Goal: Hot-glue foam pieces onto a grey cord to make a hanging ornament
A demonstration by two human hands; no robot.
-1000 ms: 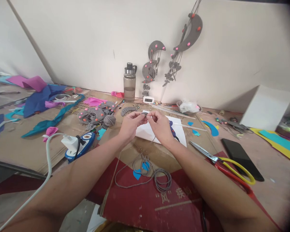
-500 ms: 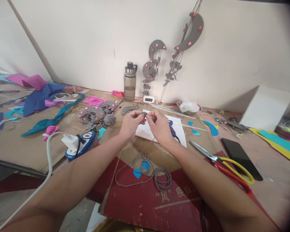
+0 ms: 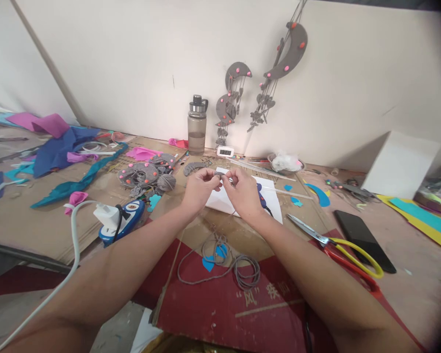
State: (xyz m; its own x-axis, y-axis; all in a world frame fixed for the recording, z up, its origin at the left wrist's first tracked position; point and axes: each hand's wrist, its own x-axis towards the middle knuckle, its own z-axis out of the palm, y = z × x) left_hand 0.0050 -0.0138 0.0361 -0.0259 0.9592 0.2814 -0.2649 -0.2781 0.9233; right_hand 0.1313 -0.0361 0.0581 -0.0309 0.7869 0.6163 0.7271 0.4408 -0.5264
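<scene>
Above the white sheet (image 3: 217, 200), my left hand (image 3: 201, 192) pinches a small grey piece (image 3: 219, 173) between thumb and fingers. Closed as well, my right hand (image 3: 244, 192) meets it fingertip to fingertip at the same piece. My fingers cover most of it, so its shape is unclear. Grey cord (image 3: 247, 274) lies in loops on the cardboard below, and a strand runs up toward my right hand. Two blue cut-outs (image 3: 208, 264) rest among the loops. A blue glue gun (image 3: 260, 195) lies partly behind my right hand.
Scissors (image 3: 329, 240) and a black phone (image 3: 363, 240) are at right. Left stands a blue power strip (image 3: 127, 223) with a white plug. Grey decorated crescents (image 3: 139, 175) lie behind it. A water bottle (image 3: 197, 130) and small clock (image 3: 225, 151) stand by the wall, under hanging crescents (image 3: 296, 51).
Both hands stay nearly in place, with a slight shift of the fingers around the grey piece. The loose cord's left loop has moved slightly right.
</scene>
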